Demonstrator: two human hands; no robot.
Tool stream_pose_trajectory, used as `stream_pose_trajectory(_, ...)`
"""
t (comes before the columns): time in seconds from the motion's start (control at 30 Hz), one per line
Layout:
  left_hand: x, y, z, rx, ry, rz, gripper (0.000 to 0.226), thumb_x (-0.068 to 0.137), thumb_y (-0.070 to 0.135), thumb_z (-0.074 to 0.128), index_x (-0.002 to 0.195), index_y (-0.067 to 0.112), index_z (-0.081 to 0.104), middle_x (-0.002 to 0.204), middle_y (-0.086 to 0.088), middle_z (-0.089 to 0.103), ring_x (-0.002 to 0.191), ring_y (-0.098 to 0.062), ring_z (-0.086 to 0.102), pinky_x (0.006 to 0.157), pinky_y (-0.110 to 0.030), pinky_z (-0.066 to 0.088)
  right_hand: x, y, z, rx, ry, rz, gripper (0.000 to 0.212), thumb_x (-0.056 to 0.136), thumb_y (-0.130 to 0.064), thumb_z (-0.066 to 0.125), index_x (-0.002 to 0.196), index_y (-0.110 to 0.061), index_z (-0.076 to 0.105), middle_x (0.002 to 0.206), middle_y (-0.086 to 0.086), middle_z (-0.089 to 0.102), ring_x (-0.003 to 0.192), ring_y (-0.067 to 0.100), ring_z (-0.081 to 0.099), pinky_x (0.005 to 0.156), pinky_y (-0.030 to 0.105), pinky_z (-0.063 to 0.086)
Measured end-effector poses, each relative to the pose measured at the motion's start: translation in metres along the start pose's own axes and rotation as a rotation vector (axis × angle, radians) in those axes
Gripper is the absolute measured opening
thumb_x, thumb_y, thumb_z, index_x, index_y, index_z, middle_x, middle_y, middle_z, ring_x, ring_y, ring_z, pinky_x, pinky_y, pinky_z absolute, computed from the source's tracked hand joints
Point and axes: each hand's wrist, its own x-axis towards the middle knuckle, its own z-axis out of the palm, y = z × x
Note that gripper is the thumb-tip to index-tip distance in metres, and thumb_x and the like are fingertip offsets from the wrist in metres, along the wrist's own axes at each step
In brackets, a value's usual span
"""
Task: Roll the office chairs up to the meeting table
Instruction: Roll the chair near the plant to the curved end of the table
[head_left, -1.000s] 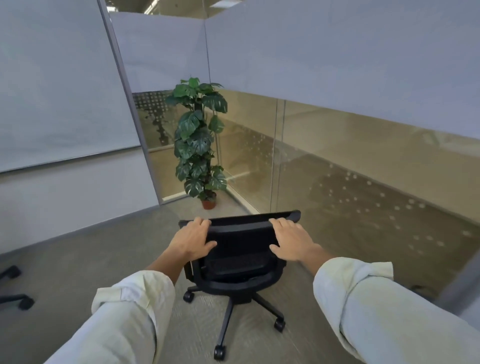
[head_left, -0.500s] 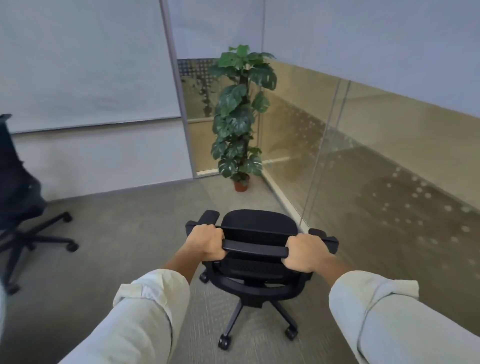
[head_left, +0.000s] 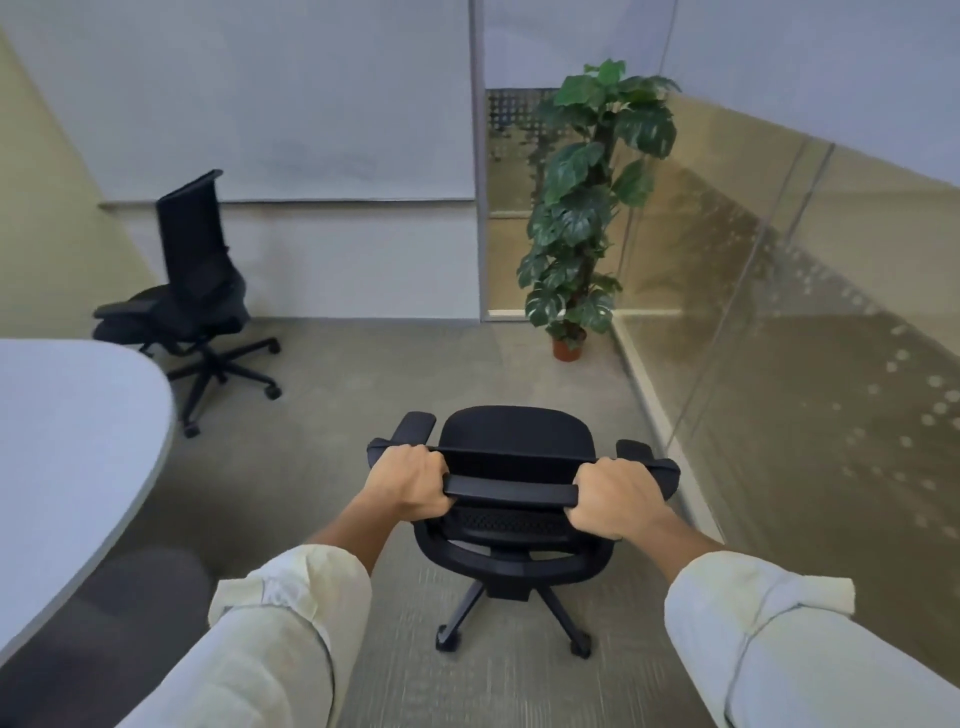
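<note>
A black office chair (head_left: 514, 436) on castors stands right in front of me, its backrest toward me. My left hand (head_left: 410, 480) is closed around the left end of the backrest's top bar, and my right hand (head_left: 613, 491) grips the right end. The white meeting table (head_left: 67, 441) curves in from the left edge, about a chair's width left of the chair I hold. A second black office chair (head_left: 195, 291) stands apart near the far wall, beyond the table's end.
A tall potted plant (head_left: 587, 208) stands in the far corner by the glass partition (head_left: 805, 322) that runs along the right. Grey carpet floor (head_left: 374, 374) lies open between the two chairs. A white wall (head_left: 311, 130) closes the back.
The view has swung left with the chair, bringing the meeting table and the whole second chair into sight. Both hands keep their grip on the backrest bar.
</note>
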Motion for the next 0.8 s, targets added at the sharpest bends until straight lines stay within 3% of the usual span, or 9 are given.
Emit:
stream_pose_trajectory(0.1,-0.041,0.002,0.002,0.009,0.009,-0.068,0.031,0.069,0.048,0.044,0.052,0.023,0.037,0.058,0.004,0.054,0.047,-0.02,0.042,0.053,-0.029,0.036,-0.015,-0.013,0.0,0.0,0.014,-0.085,0.027,0.066,-0.046,0.051,0.054,-0.023,0.045,0.049,-0.008,0.046,0.043,0.015,0.041,0.046,0.029,0.032)
stream_pose_trajectory(0.27,-0.108,0.006,0.004,-0.012,0.015,-0.157,0.029,0.067,0.047,0.041,0.051,0.023,0.038,0.049,0.011,0.038,0.041,-0.01,0.034,0.049,-0.028,0.03,-0.04,-0.044,0.001,0.015,-0.006,-0.174,0.024,0.064,-0.044,0.05,0.053,-0.026,0.039,0.049,-0.008,0.044,0.043,0.014,0.04,0.047,0.03,0.033)
stream_pose_trajectory(0.8,-0.292,-0.004,0.024,-0.01,0.124,-0.46,0.03,0.064,0.044,0.036,0.046,0.021,0.033,0.043,0.009,0.035,0.036,-0.012,0.033,0.041,-0.025,0.021,-0.09,-0.157,-0.012,-0.024,-0.045,-0.51,0.026,0.067,-0.046,0.052,0.053,-0.027,0.041,0.05,-0.009,0.044,0.05,0.021,0.046,0.052,0.031,0.036)
